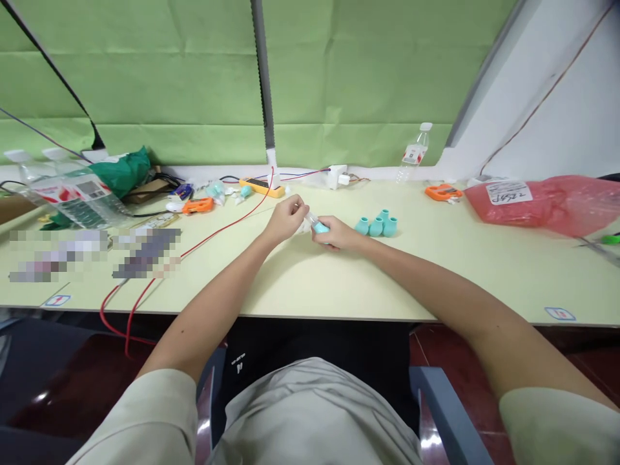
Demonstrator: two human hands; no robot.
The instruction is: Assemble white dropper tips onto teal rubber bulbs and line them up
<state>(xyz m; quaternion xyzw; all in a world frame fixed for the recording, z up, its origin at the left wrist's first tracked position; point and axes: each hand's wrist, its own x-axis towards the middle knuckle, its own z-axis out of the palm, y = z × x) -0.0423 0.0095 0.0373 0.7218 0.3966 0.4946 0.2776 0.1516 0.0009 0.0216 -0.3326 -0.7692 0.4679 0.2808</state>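
Over the middle of the table, my right hand (pixel 339 235) is closed around a small teal bulb-shaped piece (pixel 320 228). A clear, whitish part (pixel 311 219) sticks out of its upper left end toward the other hand. My left hand (pixel 287 218) has its fingers pinched at that part; its exact shape is too small to make out. Some whitish bits (pixel 303 227) show between the hands, partly hidden. Just right of my right hand stand several matching teal bulb-shaped pieces (pixel 376 225) with narrow necks, grouped together.
A yellow multimeter (pixel 262 187) and a red cable (pixel 223 227) lie left of my hands. Farther left are an orange tool (pixel 198 205) and wrapped bottles (pixel 80 197). To the right are another orange tool (pixel 443 192), a bottle (pixel 415 154) and a red plastic bag (pixel 547 203).
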